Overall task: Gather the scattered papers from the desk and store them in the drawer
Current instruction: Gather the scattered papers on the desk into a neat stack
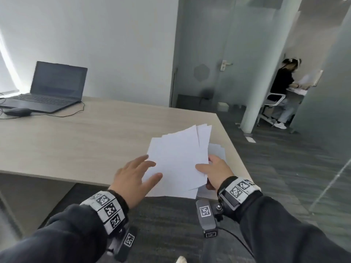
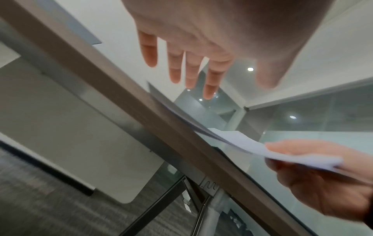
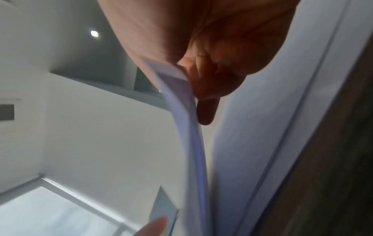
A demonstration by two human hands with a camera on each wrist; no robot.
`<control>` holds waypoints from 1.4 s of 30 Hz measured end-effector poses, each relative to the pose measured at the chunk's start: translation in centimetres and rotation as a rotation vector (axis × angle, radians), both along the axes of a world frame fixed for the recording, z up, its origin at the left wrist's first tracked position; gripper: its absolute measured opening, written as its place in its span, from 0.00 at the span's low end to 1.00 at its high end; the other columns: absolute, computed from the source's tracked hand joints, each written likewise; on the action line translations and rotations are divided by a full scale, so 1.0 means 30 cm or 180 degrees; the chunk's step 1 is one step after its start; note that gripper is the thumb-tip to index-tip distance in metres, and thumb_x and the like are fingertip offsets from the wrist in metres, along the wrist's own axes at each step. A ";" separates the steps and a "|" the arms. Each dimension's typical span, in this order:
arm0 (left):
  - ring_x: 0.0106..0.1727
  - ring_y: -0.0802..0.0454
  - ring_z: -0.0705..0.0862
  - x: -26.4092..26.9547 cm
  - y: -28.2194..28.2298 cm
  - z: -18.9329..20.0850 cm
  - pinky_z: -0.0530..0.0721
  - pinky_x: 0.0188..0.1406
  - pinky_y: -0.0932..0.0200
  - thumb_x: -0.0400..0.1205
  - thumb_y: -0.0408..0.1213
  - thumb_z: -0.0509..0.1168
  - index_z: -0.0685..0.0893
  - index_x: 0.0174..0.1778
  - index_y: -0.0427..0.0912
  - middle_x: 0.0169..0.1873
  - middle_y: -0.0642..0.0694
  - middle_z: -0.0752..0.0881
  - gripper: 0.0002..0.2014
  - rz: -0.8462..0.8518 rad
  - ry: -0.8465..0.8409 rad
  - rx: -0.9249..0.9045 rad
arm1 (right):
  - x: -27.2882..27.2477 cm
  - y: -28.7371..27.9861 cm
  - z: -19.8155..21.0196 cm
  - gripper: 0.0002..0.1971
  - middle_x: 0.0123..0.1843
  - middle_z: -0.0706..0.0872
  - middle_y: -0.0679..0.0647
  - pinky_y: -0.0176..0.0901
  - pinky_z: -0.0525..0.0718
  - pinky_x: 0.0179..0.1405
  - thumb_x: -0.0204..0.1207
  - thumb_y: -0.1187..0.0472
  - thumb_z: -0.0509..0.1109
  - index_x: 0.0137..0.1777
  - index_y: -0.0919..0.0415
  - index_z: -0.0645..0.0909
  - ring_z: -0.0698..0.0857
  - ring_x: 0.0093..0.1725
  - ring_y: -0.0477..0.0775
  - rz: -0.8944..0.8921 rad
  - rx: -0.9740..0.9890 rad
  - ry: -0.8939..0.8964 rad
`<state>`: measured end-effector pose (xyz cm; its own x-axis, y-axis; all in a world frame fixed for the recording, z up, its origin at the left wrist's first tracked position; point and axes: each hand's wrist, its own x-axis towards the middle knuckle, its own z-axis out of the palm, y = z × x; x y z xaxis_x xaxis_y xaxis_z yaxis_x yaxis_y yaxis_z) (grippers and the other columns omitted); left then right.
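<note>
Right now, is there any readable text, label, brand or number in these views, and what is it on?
None can be read.
Papers: the faces that show are blank.
Laptop screen: dark, faint lines too blurred to read.
Wristbands: black-and-white square code markers only, no letters or digits.

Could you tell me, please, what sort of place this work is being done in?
Most likely an office. A wide desk carries an open laptop and loose papers, frosted glass partitions divide the room, and another person sits at a desk beyond them.
</note>
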<state>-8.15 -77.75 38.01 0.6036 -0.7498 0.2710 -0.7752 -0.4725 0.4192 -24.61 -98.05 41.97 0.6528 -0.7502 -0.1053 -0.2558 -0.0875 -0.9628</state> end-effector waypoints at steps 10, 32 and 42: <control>0.87 0.50 0.53 -0.094 -0.210 -0.005 0.53 0.83 0.41 0.80 0.69 0.50 0.57 0.85 0.59 0.87 0.55 0.58 0.37 0.0345 0.0375 0.1009 | -0.203 -0.213 -0.050 0.19 0.61 0.89 0.49 0.52 0.84 0.63 0.76 0.48 0.70 0.65 0.53 0.83 0.87 0.57 0.54 -0.0280 -0.1037 0.1071; 0.84 0.47 0.60 -0.178 -0.309 -0.013 0.57 0.79 0.38 0.74 0.70 0.53 0.65 0.79 0.67 0.85 0.54 0.62 0.35 0.0219 0.0187 0.1227 | -0.307 -0.191 -0.114 0.26 0.65 0.82 0.37 0.54 0.67 0.70 0.78 0.32 0.54 0.73 0.37 0.73 0.73 0.72 0.51 -0.0101 -0.1665 0.1915; 0.86 0.49 0.54 -0.218 -0.347 -0.009 0.54 0.79 0.36 0.73 0.68 0.56 0.65 0.75 0.72 0.84 0.62 0.61 0.31 -0.0308 0.0173 0.1248 | -0.467 -0.312 -0.163 0.23 0.58 0.82 0.53 0.52 0.79 0.64 0.73 0.36 0.66 0.56 0.53 0.81 0.83 0.62 0.60 -0.0787 -0.0098 0.1300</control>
